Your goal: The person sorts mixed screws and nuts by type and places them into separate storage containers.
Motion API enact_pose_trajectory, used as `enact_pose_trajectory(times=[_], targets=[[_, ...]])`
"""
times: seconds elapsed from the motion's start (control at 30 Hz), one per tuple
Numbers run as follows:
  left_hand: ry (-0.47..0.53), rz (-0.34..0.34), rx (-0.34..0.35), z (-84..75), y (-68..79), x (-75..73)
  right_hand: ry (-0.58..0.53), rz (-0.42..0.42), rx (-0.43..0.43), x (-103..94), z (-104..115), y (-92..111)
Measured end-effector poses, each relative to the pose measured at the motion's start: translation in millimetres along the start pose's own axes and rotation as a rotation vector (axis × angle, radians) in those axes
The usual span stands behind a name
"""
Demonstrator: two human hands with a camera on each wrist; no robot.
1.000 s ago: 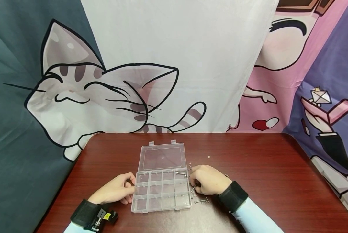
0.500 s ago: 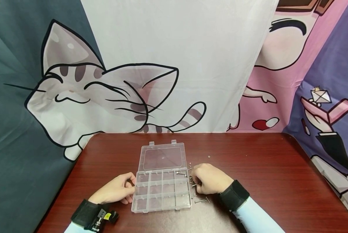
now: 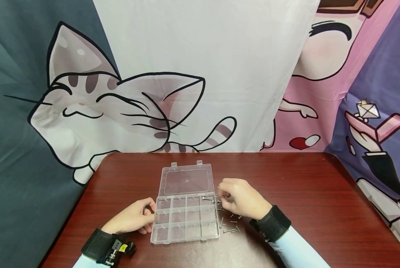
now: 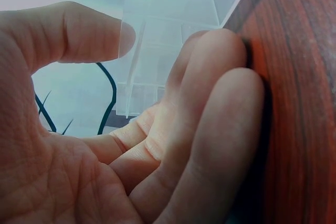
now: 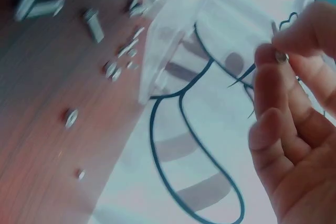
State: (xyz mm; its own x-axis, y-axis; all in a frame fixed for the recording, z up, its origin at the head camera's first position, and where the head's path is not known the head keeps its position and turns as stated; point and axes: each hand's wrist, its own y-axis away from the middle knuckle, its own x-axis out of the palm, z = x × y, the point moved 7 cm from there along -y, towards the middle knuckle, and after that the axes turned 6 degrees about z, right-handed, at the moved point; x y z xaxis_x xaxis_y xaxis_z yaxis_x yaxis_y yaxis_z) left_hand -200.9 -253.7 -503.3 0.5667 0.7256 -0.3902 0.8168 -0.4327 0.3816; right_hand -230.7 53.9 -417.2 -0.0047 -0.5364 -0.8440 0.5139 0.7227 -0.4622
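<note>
A clear plastic compartment box (image 3: 185,242) lies on the table with its lid (image 3: 186,180) folded back. At its left side, my left hand (image 3: 133,217) holds the edge, thumb (image 4: 100,38) and bent fingers (image 4: 220,124) around the plastic. My right hand (image 3: 245,199) is raised just right of the box. Between its thumb and forefinger it pinches a small round-ended metal fastener (image 5: 281,56), mostly covered by the fingers. One bolt (image 3: 208,198) rests in the box's back right compartment. Loose screws (image 3: 229,230) are scattered beside the box's right wall.
Small nuts (image 5: 72,117) and bolts (image 5: 94,24) lie on the brown table (image 3: 303,193) under and beside my right hand. A printed cloth (image 3: 220,56) hangs behind the table's far edge.
My right hand has lifted away from the loose screws and moved slightly back, with a small fastener in its fingertips. My left hand and the box have stayed put.
</note>
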Motion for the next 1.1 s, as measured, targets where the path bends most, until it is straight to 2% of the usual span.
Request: enact_pose_trajectory(times=[0.23, 0.53, 0.83, 0.93, 1.1], targets=[[0.003, -0.002, 0.005, 0.5, 0.0, -0.5, -0.017, -0.064, -0.039, -5.7, 20, -7], [0.02, -0.01, 0.006, 3.2, -1.2, -0.8, -0.033, -0.044, -0.073, -1.0, 36, -10], [0.014, -0.005, 0.005, 1.4, -0.6, -0.5, -0.036, -0.036, -0.071, -0.3, 38, -9], [0.01, -0.003, -0.002, 1.3, -0.2, -0.7, 0.002, 0.039, -0.051, 4.3, 39, -8], [0.01, -0.004, 0.001, 0.8, 0.4, -0.5, 0.047, 0.219, -0.007, 17.2, 39, -3]])
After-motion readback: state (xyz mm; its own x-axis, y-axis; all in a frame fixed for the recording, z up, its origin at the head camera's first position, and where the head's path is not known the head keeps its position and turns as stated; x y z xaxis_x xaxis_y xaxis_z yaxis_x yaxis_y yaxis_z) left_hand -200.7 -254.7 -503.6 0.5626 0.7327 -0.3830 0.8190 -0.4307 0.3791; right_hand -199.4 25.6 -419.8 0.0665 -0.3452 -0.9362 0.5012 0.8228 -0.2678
